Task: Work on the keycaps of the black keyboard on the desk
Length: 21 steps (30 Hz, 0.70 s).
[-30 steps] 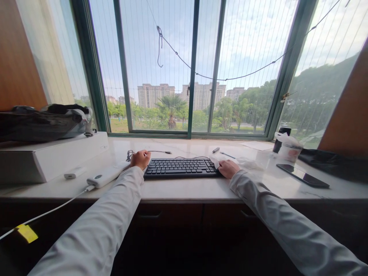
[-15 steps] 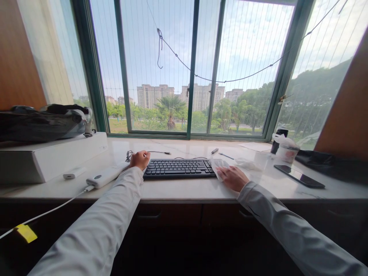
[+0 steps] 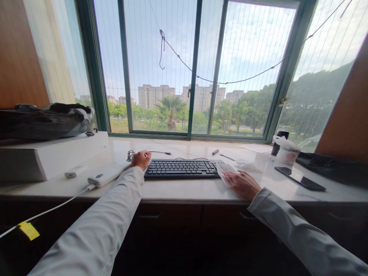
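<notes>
White counter (image 3: 178,190) (faintly veined), black keyboard (image 3: 182,168) mid-surface, dark phone (image 3: 300,178) at right, white box (image 3: 69,155) at left

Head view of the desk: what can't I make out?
Head view: lettering on the long black plastic keyboard, too small to read.
Head view: surface beneath the thin white tissue, hidden by it and the bare right hand.
Head view: fingertips of the bare left hand, hidden by its own knuckles.
Head view: left end of the white cardboard box, cut by the picture edge.
</notes>
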Motion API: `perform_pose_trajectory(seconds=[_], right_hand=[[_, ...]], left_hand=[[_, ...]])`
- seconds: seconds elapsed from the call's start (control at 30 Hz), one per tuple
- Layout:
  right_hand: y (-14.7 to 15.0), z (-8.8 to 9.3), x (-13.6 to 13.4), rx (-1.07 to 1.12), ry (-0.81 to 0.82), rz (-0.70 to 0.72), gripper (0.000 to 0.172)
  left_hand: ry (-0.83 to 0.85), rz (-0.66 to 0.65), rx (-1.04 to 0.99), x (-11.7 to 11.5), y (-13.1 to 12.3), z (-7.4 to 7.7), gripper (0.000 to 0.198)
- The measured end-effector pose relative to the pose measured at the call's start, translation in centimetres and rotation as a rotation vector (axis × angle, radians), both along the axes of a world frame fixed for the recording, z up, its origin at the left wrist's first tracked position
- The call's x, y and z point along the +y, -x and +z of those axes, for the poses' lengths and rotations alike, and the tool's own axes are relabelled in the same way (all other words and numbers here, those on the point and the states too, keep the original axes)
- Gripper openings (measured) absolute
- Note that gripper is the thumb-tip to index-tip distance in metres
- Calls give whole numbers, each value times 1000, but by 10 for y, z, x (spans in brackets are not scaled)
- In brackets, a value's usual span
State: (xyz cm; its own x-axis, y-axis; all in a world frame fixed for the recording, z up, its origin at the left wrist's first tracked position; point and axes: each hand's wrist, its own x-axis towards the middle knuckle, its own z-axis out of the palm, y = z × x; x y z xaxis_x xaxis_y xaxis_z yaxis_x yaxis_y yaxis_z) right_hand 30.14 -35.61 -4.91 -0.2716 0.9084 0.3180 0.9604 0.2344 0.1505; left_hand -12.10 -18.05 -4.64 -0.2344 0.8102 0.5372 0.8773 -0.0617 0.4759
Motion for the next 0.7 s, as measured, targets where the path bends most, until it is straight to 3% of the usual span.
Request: perform_pose_trajectory(seconds=[0.17, 0.3, 0.5, 0.7], right_hand=[[-7, -1, -3, 32, 11, -86, 47], [-9, 1, 1, 16, 27, -54, 47], [-15, 2, 25, 3, 63, 49, 46], [-17, 6, 52, 115, 132, 7, 52]], left_hand=[[-14, -8, 0, 2, 1, -2, 35], [-18, -5, 4, 4, 1, -3, 35], [-10, -2, 5, 5, 2, -2, 34], [-10, -7, 7, 4, 2, -2, 34]])
